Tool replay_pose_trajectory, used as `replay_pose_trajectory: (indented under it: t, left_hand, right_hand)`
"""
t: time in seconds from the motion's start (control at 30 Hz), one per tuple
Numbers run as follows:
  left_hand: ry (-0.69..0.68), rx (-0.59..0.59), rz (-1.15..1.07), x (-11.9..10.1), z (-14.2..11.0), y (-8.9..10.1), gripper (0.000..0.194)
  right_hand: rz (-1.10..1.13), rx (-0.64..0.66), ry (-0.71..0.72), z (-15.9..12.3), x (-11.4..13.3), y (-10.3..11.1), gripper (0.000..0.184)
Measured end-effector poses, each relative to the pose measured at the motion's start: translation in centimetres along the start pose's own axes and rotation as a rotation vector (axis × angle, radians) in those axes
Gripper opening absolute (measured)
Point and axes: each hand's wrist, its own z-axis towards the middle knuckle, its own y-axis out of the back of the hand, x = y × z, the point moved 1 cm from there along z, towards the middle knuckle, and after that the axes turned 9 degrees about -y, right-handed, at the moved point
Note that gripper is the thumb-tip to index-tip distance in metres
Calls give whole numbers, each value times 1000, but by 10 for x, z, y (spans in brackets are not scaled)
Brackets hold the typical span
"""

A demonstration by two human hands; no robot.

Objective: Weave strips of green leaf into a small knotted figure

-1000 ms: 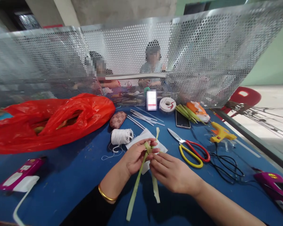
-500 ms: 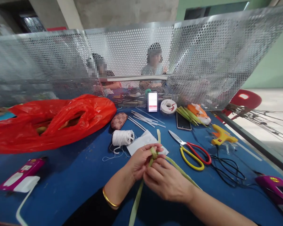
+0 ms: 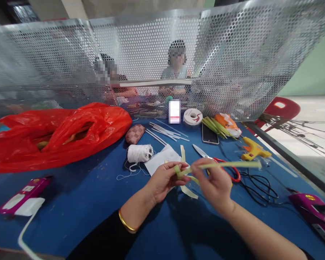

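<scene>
Between the thumb and fingers of my left hand [image 3: 164, 180] is a small folded piece of pale green leaf strips [image 3: 177, 169], with loose ends sticking out around it. My right hand [image 3: 215, 184], to its right, pinches one long strip [image 3: 233, 164] that runs from the folded piece and points out to the right. Another strip end hangs below the left fingers, and one stands up behind them. Under and behind my left hand lies a white sheet [image 3: 159, 159]. The scissors [image 3: 202, 151] with red and yellow handles are partly hidden behind my right hand.
A spool of white string [image 3: 139, 153], a checkered pouch [image 3: 135, 134] and white sticks [image 3: 168, 131] lie behind the hands. A red plastic bag [image 3: 108, 119] fills the left. At right are a yellow glue gun [image 3: 253, 150], black cable [image 3: 262, 187] and phone [image 3: 209, 134]. Perforated metal screens [image 3: 146, 47] stand behind.
My right hand has moved away from my left, to the right, drawing a strip out sideways. The long strip end that hung toward me has gone from there. The view has tilted slightly down.
</scene>
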Motion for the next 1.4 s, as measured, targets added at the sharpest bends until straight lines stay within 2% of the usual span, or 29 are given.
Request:
replay_pose_trajectory:
  t: [0.03, 0.07, 0.17, 0.3, 0.47, 0.57, 0.67, 0.73, 0.87, 0.97, 1.1, 1.17, 1.23, 1.33, 1.4]
  left_hand:
    - [-6, -2, 4, -1, 0, -1, 13]
    - [-25, -11, 0, -3, -1, -1, 14]
    - [-95, -23, -21, -8, -2, -1, 16]
    - [-122, 48, -69, -10, -4, 1, 20]
    - [-47, 146, -105, -8, -5, 1, 17]
    - [-41, 139, -71, -10, -5, 0, 16]
    - [-97, 98, -48, -14, -5, 1, 17]
    - [-136, 68, -44, -17, -4, 2, 18]
    - [-152, -2, -73, -20, -2, 4, 18]
    - [-98, -25, -127, -20, -1, 5, 19]
    - [-41, -36, -155, -20, -1, 6, 20]
    - [-10, -29, -140, -19, -1, 7, 20]
    - [18, -12, -116, -19, -1, 7, 19]
    - [22, -3, -62, -19, -1, 8, 19]
    - [13, -7, -1, -18, 0, 9, 18]
  right_hand:
    - [92, -60, -191, 4, -5, 2, 3]
    - [188, -94, -356, 7, -9, 3, 7]
    - [420, -47, -686, 15, -22, 0, 21]
    - [519, 50, -880, 16, -33, -8, 27]
    - [551, 318, -1056, 7, -36, -16, 27]
    - [419, 448, -1083, 10, -30, -11, 28]
    - [253, 657, -1092, 17, -22, 4, 35]
    - [249, 718, -1023, 23, -17, 16, 34]
    - [327, 733, -790, 29, -8, 31, 35]
    - [380, 766, -708, 29, -3, 32, 25]
    - [580, 654, -816, 29, -8, 28, 15]
    - [708, 586, -886, 28, -13, 26, 15]
    - [771, 555, -884, 26, -16, 23, 17]
    - [669, 585, -775, 23, -14, 18, 20]
    - [498, 585, -621, 20, -8, 17, 16]
